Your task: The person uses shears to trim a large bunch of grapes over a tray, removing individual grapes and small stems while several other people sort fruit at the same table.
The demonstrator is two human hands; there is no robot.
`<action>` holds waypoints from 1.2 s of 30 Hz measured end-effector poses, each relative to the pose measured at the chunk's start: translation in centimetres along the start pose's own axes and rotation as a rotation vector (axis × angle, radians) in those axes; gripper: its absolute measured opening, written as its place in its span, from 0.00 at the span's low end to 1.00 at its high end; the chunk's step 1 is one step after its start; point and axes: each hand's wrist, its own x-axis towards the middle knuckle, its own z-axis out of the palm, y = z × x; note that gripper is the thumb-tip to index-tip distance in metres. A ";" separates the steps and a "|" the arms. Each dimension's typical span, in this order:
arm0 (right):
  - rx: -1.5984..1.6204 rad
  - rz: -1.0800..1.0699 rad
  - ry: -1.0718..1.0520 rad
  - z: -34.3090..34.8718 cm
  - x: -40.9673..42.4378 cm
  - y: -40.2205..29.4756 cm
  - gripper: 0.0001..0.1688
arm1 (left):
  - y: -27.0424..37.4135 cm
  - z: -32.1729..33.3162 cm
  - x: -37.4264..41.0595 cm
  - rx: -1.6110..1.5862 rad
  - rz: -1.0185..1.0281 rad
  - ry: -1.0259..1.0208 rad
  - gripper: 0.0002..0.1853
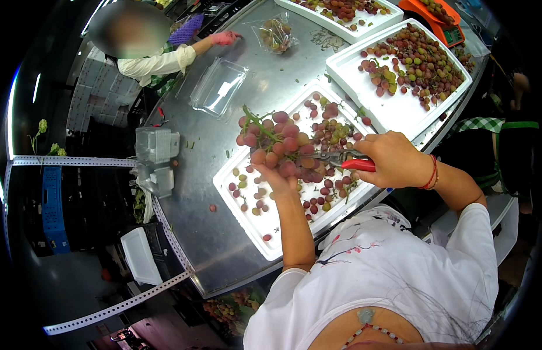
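A large bunch of red grapes (279, 144) with a green stem rests on my left hand (277, 181), whose fingers are partly hidden beneath it. My right hand (391, 159) grips red-handled pruning shears (352, 162). The blades reach into the right side of the bunch; whether they are parted is hard to tell. Under both hands lies a white foam tray (258, 238) with loose red and green grapes and small clusters. A second foam tray (358, 92), heaped with grapes, stands beyond my right hand.
Across the metal table (192, 236), a co-worker's pink-gloved hand (225, 38) rests near a bagged grape bunch (275, 35). Clear plastic containers (220, 87) lie nearby, with stacked ones (157, 144) at the left edge. Another foam tray (306, 11) and an orange scale (450, 28) stand at the back.
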 end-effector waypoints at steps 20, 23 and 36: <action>-0.031 0.014 -0.051 -0.3 0.8 -0.6 0.21 | -0.5 -0.9 0.3 0.004 0.028 0.021 0.41; -0.027 0.017 -0.062 0.0 1.0 -0.6 0.22 | -1.0 -1.7 0.6 -0.087 0.026 0.018 0.38; -0.011 0.010 -0.108 0.5 1.2 0.0 0.21 | -1.0 -1.3 0.2 0.005 -0.013 0.078 0.41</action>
